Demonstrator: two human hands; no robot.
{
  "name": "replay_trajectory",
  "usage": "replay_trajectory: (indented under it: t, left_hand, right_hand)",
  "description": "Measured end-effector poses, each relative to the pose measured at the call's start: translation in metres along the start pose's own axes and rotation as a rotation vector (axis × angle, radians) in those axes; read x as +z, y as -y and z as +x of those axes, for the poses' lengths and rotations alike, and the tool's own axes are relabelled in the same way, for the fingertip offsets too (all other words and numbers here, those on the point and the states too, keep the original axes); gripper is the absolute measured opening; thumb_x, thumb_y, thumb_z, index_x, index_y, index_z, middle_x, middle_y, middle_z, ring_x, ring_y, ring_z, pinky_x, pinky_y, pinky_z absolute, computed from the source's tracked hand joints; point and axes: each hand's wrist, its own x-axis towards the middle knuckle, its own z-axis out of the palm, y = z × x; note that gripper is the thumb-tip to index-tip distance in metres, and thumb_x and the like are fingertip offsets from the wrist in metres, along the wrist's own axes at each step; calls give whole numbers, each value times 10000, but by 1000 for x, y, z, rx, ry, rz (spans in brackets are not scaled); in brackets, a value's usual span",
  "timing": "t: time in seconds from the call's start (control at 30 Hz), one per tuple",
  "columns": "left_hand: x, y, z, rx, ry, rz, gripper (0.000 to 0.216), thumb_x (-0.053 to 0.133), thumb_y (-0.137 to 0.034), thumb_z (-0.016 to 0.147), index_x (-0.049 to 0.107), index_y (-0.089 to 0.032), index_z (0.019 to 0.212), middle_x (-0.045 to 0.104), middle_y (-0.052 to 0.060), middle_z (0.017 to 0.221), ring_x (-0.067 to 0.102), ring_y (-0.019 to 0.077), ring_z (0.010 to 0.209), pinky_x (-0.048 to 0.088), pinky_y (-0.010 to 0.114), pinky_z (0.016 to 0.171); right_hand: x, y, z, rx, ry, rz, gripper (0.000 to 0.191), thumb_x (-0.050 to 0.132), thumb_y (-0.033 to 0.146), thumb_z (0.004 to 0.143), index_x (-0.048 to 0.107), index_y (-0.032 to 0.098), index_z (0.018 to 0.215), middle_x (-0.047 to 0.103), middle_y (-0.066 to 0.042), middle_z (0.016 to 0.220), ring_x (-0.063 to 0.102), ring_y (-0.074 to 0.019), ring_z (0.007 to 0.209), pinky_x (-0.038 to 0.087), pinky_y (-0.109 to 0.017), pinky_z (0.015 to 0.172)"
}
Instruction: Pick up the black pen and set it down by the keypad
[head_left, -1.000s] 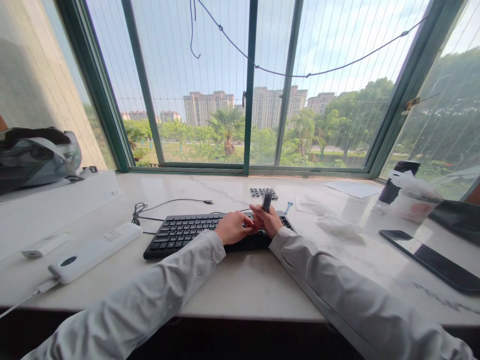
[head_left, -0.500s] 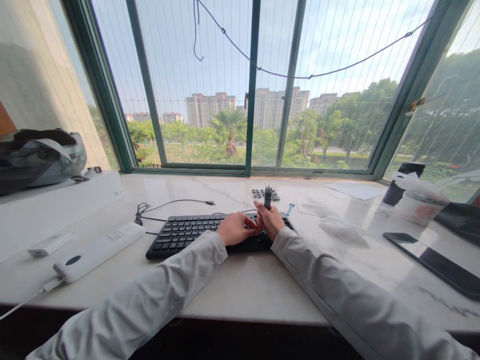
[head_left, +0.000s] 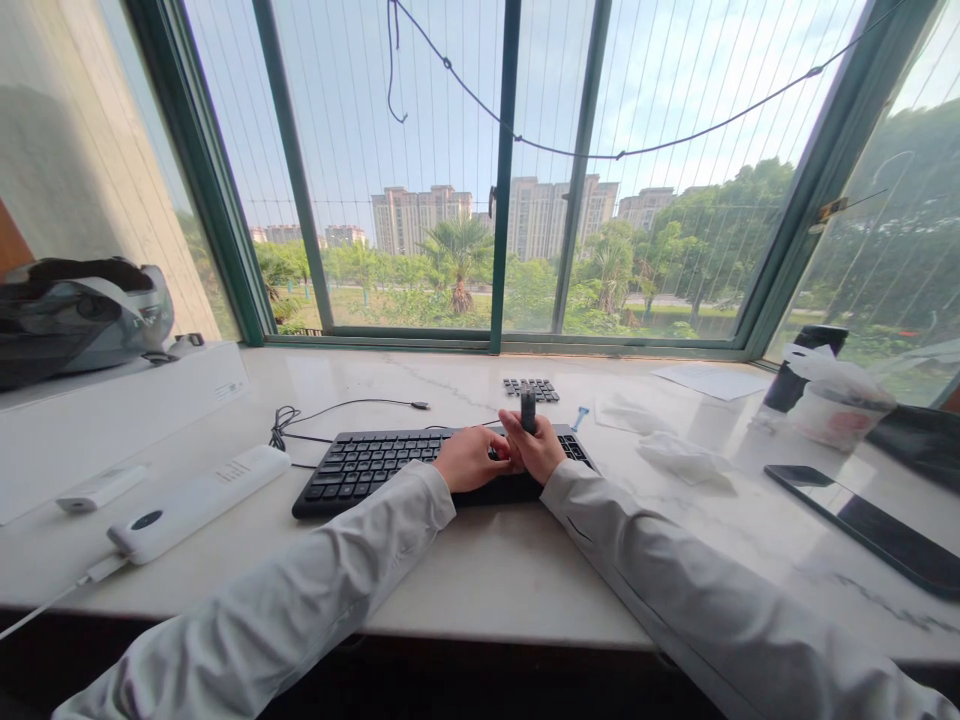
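Sleeved arms [head_left: 300,570] converge forward, the left grip [head_left: 471,458] bent-fingered against the curled right grip [head_left: 534,448].

There are two hands, one left hand [head_left: 469,460] and one right hand [head_left: 544,452]; one black keyboard [head_left: 367,465]; one dark handheld tool [head_left: 528,408]; several loose black keycaps [head_left: 531,389] (too small to count surely); one blue tool [head_left: 580,417]; one black smartphone [head_left: 862,528]; one long white device [head_left: 206,498]; one smaller white device [head_left: 103,488]; one headset [head_left: 82,320]; one white box [head_left: 120,425]; one sheet of paper [head_left: 711,380].
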Motion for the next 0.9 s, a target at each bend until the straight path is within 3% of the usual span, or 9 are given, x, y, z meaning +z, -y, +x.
replay_trajectory:
  t: [0.27, 0.47, 0.67, 0.9]
  left_hand:
    - [2, -1, 0, -15, -19, 40, 314, 600, -525, 722, 757, -288, 856, 719, -17, 808, 614, 158, 723, 418, 220, 651]
    - [1, -5, -3, -56, -22, 9, 324, 612, -510, 716, 755, -282, 896, 728, -11, 846, 630, 165, 780, 458, 228, 733]
    - [3, -6, -3, -17, -70, -35, 328, 613, -518, 716, 758, -281, 891, 733, -4, 878, 639, 180, 823, 473, 241, 744]
    - [2, -6, -2, -13, -53, -16, 318, 594, -514, 737, 760, -286, 883, 732, -2, 874, 639, 187, 829, 472, 248, 750]
  right_hand:
    - [1, -4, -2, -23, -51, 11, 497, 555, 584, 779, 362, 201, 527, 325, 61, 398, 301, -69, 391, 302, -227, 396]
    - [1, -3, 1, 36, -79, 178, 477, 607, 540, 755, 348, 212, 525, 306, 72, 369, 250, -59, 335, 204, -226, 334]
    - [-1, 9, 9, 168, -171, 412, 487, 673, 481, 697, 295, 227, 524, 235, 98, 364, 173, -46, 302, 124, -224, 301]
    - [-4, 5, 16, 311, -325, 358, 488, 690, 424, 682, 271, 234, 519, 202, 104, 370, 169, -45, 302, 123, -220, 298]
